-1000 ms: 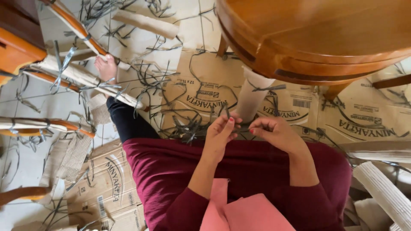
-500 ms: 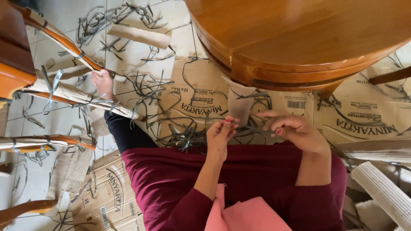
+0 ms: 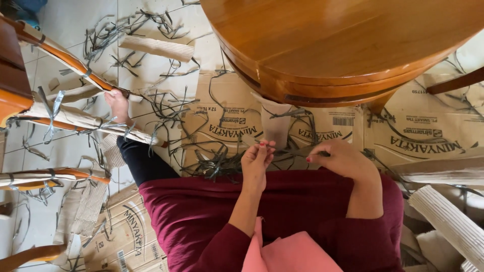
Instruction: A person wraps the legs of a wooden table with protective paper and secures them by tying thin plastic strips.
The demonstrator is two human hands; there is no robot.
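Hands have drawn apart since a second ago: left hand (image 3: 257, 160) and right hand (image 3: 339, 159) each pinch one grey strap (image 3: 295, 152) stretched taut between them

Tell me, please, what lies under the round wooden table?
Under the round wooden table lie flattened cardboard boxes, grey plastic straps and a paper-wrapped table leg. The tabletop covers the leg's upper part and the floor behind it.
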